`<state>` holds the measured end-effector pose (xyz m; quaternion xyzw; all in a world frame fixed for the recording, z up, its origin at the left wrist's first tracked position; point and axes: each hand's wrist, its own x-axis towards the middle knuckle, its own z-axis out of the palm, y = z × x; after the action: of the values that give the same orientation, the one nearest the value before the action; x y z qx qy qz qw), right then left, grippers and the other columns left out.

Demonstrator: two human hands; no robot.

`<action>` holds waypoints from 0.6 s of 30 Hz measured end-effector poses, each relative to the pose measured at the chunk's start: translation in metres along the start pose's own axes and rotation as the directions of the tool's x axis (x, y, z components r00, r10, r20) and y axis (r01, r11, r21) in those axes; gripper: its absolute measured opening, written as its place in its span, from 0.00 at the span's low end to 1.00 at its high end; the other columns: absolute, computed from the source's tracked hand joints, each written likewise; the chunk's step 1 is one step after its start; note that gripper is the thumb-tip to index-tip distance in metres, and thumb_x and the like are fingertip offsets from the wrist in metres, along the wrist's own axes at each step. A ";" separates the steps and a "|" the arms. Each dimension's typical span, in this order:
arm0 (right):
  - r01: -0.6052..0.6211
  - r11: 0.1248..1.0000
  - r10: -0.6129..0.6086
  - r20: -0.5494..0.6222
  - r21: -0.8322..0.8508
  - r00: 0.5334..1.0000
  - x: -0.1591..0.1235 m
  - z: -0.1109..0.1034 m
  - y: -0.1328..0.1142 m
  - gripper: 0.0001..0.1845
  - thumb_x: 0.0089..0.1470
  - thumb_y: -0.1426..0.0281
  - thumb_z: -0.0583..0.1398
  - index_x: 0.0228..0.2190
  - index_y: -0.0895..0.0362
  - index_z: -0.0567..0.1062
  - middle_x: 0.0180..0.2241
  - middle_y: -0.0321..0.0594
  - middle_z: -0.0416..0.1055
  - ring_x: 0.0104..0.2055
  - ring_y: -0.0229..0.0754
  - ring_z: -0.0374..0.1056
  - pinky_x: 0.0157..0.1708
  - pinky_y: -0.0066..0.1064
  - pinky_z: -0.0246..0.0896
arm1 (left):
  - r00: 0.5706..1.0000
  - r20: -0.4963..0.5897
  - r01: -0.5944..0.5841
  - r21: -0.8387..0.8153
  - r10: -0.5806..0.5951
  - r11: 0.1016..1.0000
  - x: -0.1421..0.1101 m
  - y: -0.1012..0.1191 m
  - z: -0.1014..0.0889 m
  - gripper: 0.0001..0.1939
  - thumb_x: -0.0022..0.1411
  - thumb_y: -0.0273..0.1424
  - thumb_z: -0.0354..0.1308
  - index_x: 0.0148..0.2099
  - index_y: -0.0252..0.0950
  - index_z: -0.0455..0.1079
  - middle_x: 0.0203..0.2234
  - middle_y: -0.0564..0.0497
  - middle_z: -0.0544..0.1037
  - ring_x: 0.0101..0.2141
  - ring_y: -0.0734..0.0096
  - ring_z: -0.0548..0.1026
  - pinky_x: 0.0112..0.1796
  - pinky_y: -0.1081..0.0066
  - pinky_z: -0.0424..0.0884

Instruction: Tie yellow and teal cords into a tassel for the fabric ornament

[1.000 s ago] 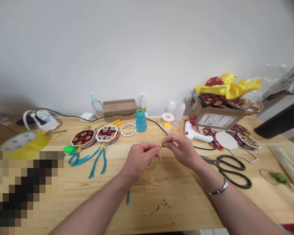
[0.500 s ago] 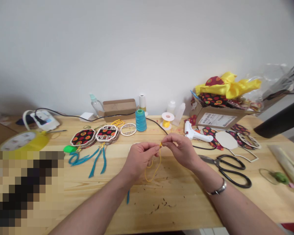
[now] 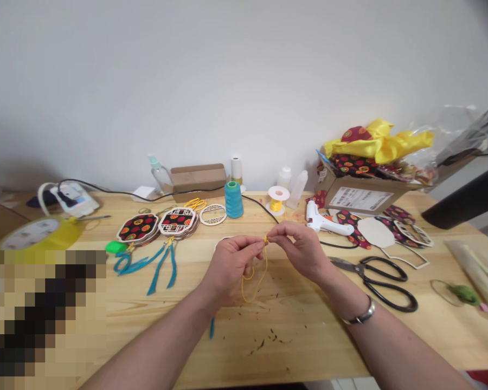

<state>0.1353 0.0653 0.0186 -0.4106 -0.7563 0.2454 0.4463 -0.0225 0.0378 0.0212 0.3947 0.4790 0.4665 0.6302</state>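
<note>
Between both sets of fingertips is a yellow cord (image 3: 265, 266), bunched into what looks like a small knot, with a thin loop hanging below. My left hand (image 3: 236, 260) pinches it from the left, thumb against forefinger. From the other side my right hand (image 3: 296, 246) pinches the same cord, its fingertips almost touching the left ones. Under my left hand, a pale rim and a bit of teal tassel (image 3: 212, 327) peek out; the rest is hidden. Black-handled scissors (image 3: 364, 267) lie just right of my right wrist.
Behind my hands stand a teal thread cone (image 3: 233, 200) and a spool of yellow cord (image 3: 276, 205). A white glue gun (image 3: 329, 223) lies to the right, before a cardboard box (image 3: 355, 196) of fabric. Patterned tasselled ornaments (image 3: 178, 223) lie at left. Dark scraps (image 3: 262, 343) dot the table.
Both hands keep their pinch on the yellow cord at nearly the same spot. The hanging loop has shifted very slightly; nothing else visibly moves.
</note>
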 end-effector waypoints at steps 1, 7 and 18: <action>-0.003 1.000 0.003 -0.002 -0.003 1.000 0.000 0.000 0.000 0.06 0.49 0.77 0.58 0.24 0.56 0.74 0.24 0.36 0.74 0.27 0.36 0.69 0.29 0.27 0.63 | 1.000 -0.001 0.003 -0.002 -0.003 1.000 0.000 0.000 0.000 0.09 0.46 0.34 0.63 0.29 0.32 0.75 0.17 0.55 0.70 0.13 0.87 0.54 0.14 0.79 0.50; 0.007 1.000 -0.007 -0.005 -0.012 1.000 0.000 -0.001 -0.001 0.06 0.49 0.76 0.58 0.24 0.56 0.73 0.24 0.36 0.74 0.27 0.37 0.69 0.29 0.27 0.62 | 1.000 0.004 0.008 -0.011 -0.008 1.000 0.001 -0.001 0.000 0.10 0.45 0.34 0.64 0.29 0.32 0.75 0.16 0.55 0.70 0.12 0.87 0.54 0.14 0.79 0.50; -0.001 1.000 0.001 -0.007 -0.003 1.000 0.001 -0.002 -0.002 0.07 0.51 0.76 0.57 0.24 0.57 0.72 0.23 0.35 0.71 0.26 0.35 0.66 0.28 0.26 0.60 | 1.000 0.018 0.014 -0.026 -0.014 1.000 -0.001 0.001 0.001 0.08 0.47 0.33 0.63 0.27 0.31 0.74 0.17 0.55 0.70 0.13 0.88 0.54 0.14 0.80 0.50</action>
<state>0.1359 0.0653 0.0217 -0.4123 -0.7550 0.2433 0.4481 -0.0223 0.0366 0.0224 0.3873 0.4699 0.4648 0.6427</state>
